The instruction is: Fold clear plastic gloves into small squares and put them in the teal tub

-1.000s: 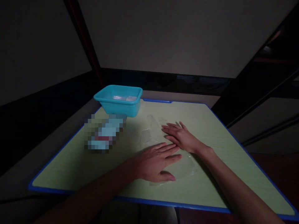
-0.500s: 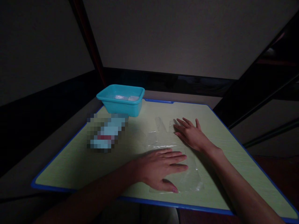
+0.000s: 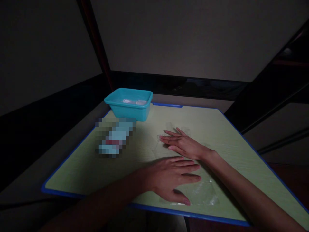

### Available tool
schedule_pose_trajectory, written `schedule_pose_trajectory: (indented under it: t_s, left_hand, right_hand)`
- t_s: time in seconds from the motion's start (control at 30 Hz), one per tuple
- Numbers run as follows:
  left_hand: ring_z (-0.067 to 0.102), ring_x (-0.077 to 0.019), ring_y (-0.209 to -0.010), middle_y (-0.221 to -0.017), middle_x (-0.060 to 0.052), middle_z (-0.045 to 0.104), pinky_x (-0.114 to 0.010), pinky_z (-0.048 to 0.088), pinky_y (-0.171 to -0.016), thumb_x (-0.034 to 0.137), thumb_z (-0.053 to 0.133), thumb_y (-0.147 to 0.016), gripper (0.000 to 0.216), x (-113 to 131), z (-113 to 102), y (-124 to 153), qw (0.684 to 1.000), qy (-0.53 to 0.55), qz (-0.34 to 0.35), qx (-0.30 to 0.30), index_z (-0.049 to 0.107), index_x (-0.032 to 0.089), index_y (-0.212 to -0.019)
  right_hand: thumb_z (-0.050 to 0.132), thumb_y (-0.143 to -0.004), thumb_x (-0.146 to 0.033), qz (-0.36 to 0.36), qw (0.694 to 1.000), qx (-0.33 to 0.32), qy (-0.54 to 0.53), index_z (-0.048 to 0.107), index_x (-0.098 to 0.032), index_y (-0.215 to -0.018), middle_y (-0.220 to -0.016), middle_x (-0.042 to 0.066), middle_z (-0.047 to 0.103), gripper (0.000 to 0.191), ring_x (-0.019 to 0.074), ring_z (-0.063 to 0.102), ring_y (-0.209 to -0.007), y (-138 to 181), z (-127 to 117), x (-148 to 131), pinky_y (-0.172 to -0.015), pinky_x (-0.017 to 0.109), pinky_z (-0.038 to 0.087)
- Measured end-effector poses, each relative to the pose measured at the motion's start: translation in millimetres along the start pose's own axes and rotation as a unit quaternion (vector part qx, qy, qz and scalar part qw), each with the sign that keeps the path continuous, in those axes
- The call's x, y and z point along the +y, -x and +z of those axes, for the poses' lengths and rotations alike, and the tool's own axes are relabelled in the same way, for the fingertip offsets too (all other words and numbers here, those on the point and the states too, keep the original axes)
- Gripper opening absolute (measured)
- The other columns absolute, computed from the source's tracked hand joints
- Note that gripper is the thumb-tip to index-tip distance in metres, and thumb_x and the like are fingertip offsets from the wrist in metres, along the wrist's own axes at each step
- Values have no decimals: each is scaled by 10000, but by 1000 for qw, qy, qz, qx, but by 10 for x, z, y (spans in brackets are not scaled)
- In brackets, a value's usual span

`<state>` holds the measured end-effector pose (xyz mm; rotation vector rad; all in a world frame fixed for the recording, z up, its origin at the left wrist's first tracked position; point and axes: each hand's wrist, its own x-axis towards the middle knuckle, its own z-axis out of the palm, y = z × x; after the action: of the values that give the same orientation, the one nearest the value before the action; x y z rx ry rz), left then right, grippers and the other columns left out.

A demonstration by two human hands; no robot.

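Observation:
A clear, thin disposable plastic glove (image 3: 201, 190) lies flat on the table, its finger-like strips pointing away from me. My left hand (image 3: 172, 177) rests palm down on its lower part, fingers spread and thumb near the cuff edge. Farther up, my right hand (image 3: 182, 143) lies over the finger end, fingers stretched out to the left. Both hands cover much of the film, so its full outline is hidden.
A turquoise plastic basin (image 3: 131, 111) with pale, shiny items inside stands at the back left. In front of it lies a light-blue pixelated object (image 3: 118, 135) with a red band. The pale table (image 3: 79, 174) has a blue rim.
My right hand has swept left across the glove's finger end, from its right side. The left hand stays pressed on the lower part. The whole view has shifted slightly.

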<state>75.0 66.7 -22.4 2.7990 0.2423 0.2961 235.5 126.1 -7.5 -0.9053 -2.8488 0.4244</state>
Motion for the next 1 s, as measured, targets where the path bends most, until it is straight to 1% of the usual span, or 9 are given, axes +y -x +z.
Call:
schedule_pose_trajectory:
  t_s: [0.17, 0.3, 0.53, 0.6, 0.7, 0.8, 0.83, 0.9, 1.0]
  left_hand:
    - [209, -208, -1366, -1463, -105, 293, -343, 145, -1126, 450, 514, -835, 593, 5, -4, 4, 1000, -9, -9, -8, 402, 140, -1328]
    - [203, -207, -1368, -1468, -104, 283, -342, 113, -1132, 455, 519, -830, 602, 0, 10, 12, 1000, -15, -6, -2, 399, 142, -1330]
    - [225, -217, -1361, -1450, -119, 317, -343, 134, -1128, 454, 532, -825, 611, 3, 0, 19, 1000, -17, -4, -1, 401, 135, -1329]
    - [227, -214, -1361, -1457, -114, 305, -339, 136, -1128, 452, 533, -826, 605, 9, -10, 19, 1000, -17, -4, 0, 404, 138, -1326]
    - [233, -209, -1359, -1459, -108, 304, -335, 151, -1125, 456, 530, -826, 597, 19, -15, 17, 1000, -13, -7, 2, 412, 141, -1319]
    - [227, -211, -1361, -1456, -109, 310, -337, 174, -1117, 452, 518, -831, 593, 22, -9, 12, 1000, -12, -12, -5, 405, 141, -1323]
    - [238, -217, -1357, -1451, -109, 320, -342, 190, -1112, 450, 516, -832, 593, 21, -5, 10, 1000, -12, -17, -9, 400, 145, -1327]
    - [265, -229, -1346, -1439, -110, 343, -353, 217, -1101, 445, 516, -830, 596, 19, 1, 7, 1000, -9, -23, -13, 392, 153, -1334]
    - [251, -230, -1351, -1434, -117, 351, -345, 192, -1112, 426, 525, -826, 600, 18, 0, 4, 1000, -9, -16, -8, 389, 141, -1336]
  right_hand:
    - [340, -949, -347, 24, 998, -19, 46, 444, -199, -1313, -1394, 49, 416, 406, 271, 250, -1341, -243, -67, 130, -1040, 631, 146]
    - [379, -937, -333, 67, 995, -6, 79, 417, -202, -1332, -1410, 60, 393, 417, 277, 273, -1333, -424, -45, 208, -1029, 623, 192]
    - [422, -912, -272, 177, 973, 79, 124, 419, -115, -1324, -1383, 160, 421, 441, 299, 340, -1298, -538, -30, 221, -1040, 583, 224]
    - [404, -908, -215, 185, 970, 103, 119, 404, -99, -1334, -1380, 166, 422, 442, 279, 369, -1285, -488, -73, 192, -1049, 523, 265]
    - [351, -918, -188, 118, 983, 126, 56, 467, -94, -1290, -1338, 132, 487, 401, 214, 459, -1225, -339, -114, 88, -1023, 377, 368]
    - [331, -940, -229, -9, 998, 62, 8, 545, -117, -1218, -1294, 93, 540, 369, 181, 484, -1203, -173, -67, -53, -1031, 345, 365]
    - [341, -942, -247, -30, 999, 40, 12, 551, -121, -1212, -1296, 91, 538, 364, 183, 470, -1216, -136, -33, -89, -1050, 361, 341]
    - [371, -938, -274, -33, 999, 18, 34, 515, -109, -1248, -1332, 106, 498, 380, 200, 414, -1260, -108, 43, -124, -1072, 409, 296]
    - [389, -933, -304, 8, 997, 25, 66, 415, -80, -1326, -1386, 145, 415, 454, 227, 353, -1299, -184, 132, -86, -1077, 479, 252]
